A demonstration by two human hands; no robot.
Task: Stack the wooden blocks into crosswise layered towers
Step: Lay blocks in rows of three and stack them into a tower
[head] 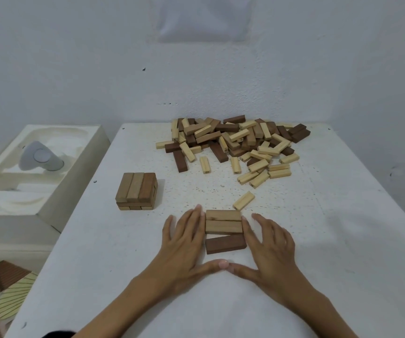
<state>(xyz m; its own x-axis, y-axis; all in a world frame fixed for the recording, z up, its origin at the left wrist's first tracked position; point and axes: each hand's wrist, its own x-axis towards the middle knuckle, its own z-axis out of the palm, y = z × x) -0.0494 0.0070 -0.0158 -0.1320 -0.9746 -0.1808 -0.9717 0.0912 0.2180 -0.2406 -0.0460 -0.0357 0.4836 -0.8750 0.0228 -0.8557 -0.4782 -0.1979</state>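
Head view: flat left hand [184, 242] and right hand [271, 242], thumbs touching, bracket three tan-and-brown rectangular wooden blocks [224, 226] between them, seemingly squaring a tower's base layer.

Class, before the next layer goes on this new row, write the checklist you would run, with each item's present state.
1. Three blocks in the base row: ok.
2. Nearest, the dark block flush with the lighter two: not ok, skewed, gap shows.
3. Both the left hand and right hand flank the row, fingers straight: ok.
4. Whether the loose light block clears the row's far corner: cannot tell.
5. Spare blocks in the pile: ok.
6. Earlier-built, the finished tower stands square: ok.
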